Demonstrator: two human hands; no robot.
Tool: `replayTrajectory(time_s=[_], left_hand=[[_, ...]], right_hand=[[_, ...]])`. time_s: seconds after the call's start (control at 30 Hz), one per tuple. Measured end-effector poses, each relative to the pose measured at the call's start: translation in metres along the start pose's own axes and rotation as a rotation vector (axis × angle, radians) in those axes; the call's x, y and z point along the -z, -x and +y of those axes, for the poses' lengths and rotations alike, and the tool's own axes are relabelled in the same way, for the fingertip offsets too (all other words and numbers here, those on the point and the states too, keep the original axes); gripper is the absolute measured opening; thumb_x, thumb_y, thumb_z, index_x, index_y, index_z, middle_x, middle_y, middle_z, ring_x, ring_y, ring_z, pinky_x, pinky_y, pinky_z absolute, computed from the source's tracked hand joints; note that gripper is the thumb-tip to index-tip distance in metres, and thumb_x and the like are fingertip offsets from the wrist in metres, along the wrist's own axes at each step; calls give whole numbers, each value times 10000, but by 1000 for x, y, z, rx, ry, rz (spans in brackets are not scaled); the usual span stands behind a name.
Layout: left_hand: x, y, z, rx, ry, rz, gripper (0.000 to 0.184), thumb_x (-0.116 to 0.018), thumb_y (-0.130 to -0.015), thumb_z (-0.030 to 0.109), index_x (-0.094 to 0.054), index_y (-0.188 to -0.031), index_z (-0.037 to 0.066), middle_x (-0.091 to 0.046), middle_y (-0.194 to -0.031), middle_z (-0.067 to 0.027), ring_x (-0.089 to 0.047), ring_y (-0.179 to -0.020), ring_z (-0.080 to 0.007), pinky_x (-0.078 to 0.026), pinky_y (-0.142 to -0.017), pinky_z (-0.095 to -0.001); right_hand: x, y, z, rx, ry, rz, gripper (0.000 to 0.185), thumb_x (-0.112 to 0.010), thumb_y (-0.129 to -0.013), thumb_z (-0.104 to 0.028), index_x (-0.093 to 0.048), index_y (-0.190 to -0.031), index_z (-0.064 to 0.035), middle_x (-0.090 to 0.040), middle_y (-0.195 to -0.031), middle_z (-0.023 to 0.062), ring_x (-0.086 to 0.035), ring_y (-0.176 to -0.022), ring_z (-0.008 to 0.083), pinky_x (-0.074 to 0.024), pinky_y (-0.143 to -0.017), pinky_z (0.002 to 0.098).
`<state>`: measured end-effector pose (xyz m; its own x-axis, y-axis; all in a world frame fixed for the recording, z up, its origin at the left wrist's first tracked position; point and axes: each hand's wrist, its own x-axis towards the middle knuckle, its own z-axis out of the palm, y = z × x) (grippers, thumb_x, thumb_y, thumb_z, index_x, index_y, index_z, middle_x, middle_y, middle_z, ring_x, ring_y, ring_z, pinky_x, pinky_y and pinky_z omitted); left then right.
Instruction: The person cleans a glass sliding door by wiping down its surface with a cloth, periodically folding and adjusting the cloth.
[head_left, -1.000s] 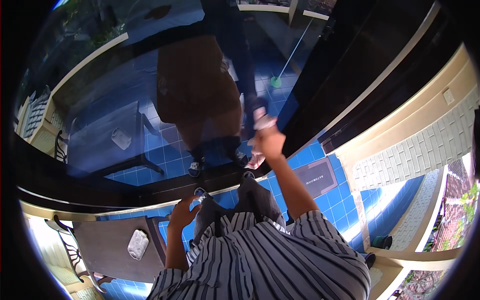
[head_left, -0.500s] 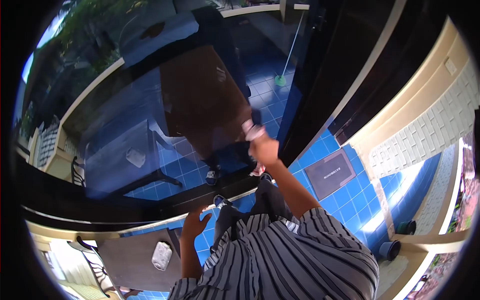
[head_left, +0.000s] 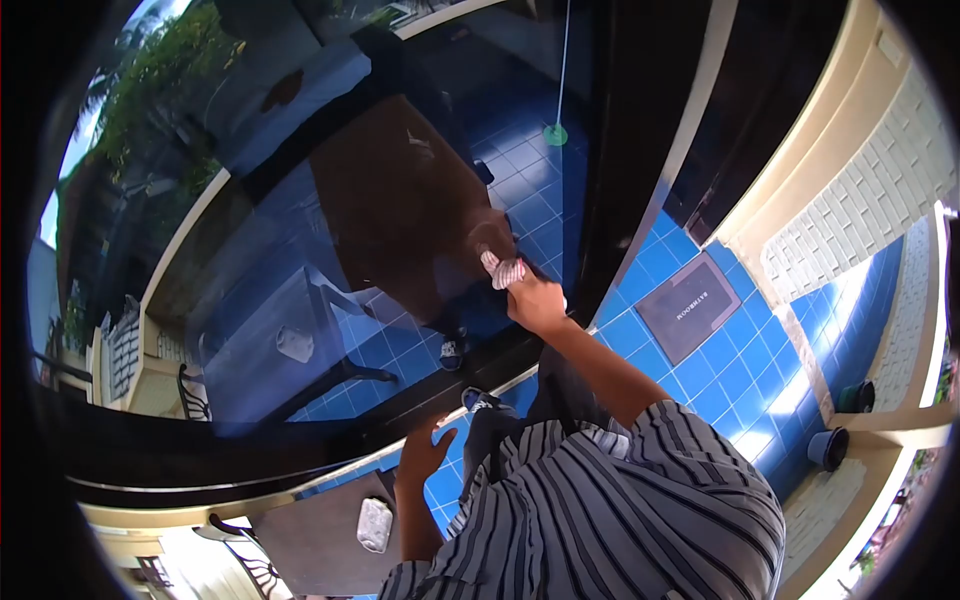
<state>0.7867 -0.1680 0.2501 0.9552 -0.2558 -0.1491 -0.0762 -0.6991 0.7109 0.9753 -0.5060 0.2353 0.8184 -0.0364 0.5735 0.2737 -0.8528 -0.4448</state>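
My right hand [head_left: 537,303] is closed around a red-and-white striped cloth [head_left: 508,274] and presses it on the dark glass pane [head_left: 260,250], low and near its right-hand frame. The cloth and hand are mirrored in the glass. My left hand [head_left: 424,455] hangs at my side, holding nothing, with thumb and fingers apart. Close beside it, a white, crumpled-looking packet [head_left: 375,525] lies on a brown table [head_left: 300,530].
A grey doormat [head_left: 690,307] lies on blue floor tiles [head_left: 720,375] to my right. Farther right are a low wall with white bricks [head_left: 860,210] and dark pots [head_left: 826,450]. A green-headed pole [head_left: 556,134] shows in the glass.
My right hand stays on the glass with the cloth, which has shifted slightly and is less blurred. The view has turned a little. My left hand still hangs open.
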Motion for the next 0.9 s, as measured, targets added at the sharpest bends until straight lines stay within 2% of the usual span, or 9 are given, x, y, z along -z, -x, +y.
replayTrajectory(time_s=[0.07, 0.1, 0.2, 0.3, 0.4, 0.63, 0.77, 0.83, 0.9], left_hand=[[0, -6, 1, -13, -13, -12, 431, -773, -926, 240, -661, -1300, 58, -725, -1217, -166, -700, -1076, -335, -542, -946, -417], [-1, -6, 1, 9, -19, -24, 431, -774, -927, 226, -658, -1301, 45, -723, -1224, -175, -701, -1094, -329, -543, -959, -418], [4, -11, 21, 43, -28, -51, 433, -768, -936, 203, -654, -1312, 23, -715, -1248, -198, -704, -1131, -317, -544, -984, -417], [4, -9, 23, 37, -24, -31, 418, -760, -937, 255, -666, -1290, 50, -724, -1231, -179, -702, -1103, -344, -540, -961, -415], [2, -10, 22, 45, -45, -89, 420, -761, -940, 202, -656, -1301, 15, -712, -1254, -203, -703, -1130, -326, -546, -983, -417], [-3, -5, 10, 14, 13, -13, 425, -763, -938, 249, -663, -1297, 44, -718, -1224, -195, -702, -1083, -344, -542, -939, -410], [-23, 3, -40, -14, -13, -12, 448, -789, -924, 239, -652, -1309, 56, -719, -1214, -169, -702, -1080, -317, -547, -920, -408], [-25, 3, -46, -49, 17, -8, 453, -796, -922, 235, -646, -1312, 60, -716, -1201, -160, -699, -1080, -305, -549, -922, -408], [-19, 2, -33, -23, 29, -19, 457, -793, -925, 241, -642, -1313, 54, -715, -1199, -168, -698, -1076, -313, -550, -930, -415]], right_hand=[[6, 1, -1, -37, 0, -16, 240, -686, -795, -141, -680, -1035, -145, -678, -1188, 272, -713, -710, 419, -596, -606, 509], [6, -5, 4, -128, 35, 34, 142, -708, -800, -189, -630, -891, -113, -687, -898, 199, -690, -685, 416, -559, -586, 510], [38, -43, -5, -304, -31, 118, 238, -703, -826, -238, -569, -929, -71, -685, -849, 199, -700, -697, 410, -552, -595, 543], [47, -43, -49, -390, -63, -117, 310, -696, -854, -268, -559, -1033, -54, -702, -870, 211, -720, -720, 415, -586, -633, 529], [25, -17, -75, -280, -109, -339, 462, -736, -804, -323, -513, -1075, -22, -695, -793, 214, -718, -718, 423, -581, -668, 557], [69, -78, -43, -510, 2, -39, 491, -746, -812, -357, -519, -1073, -8, -710, -762, 201, -718, -673, 409, -583, -615, 518], [32, -47, -71, -440, -56, -111, 440, -726, -822, -330, -519, -1058, -21, -707, -762, 211, -716, -683, 428, -581, -631, 546], [17, -23, -90, -474, -122, -231, 451, -725, -821, -325, -518, -1093, -30, -709, -779, 221, -718, -723, 442, -581, -664, 565], [4, -8, -85, -484, -142, -227, 490, -728, -815, -324, -511, -1142, -30, -713, -813, 237, -719, -771, 455, -580, -703, 582]])
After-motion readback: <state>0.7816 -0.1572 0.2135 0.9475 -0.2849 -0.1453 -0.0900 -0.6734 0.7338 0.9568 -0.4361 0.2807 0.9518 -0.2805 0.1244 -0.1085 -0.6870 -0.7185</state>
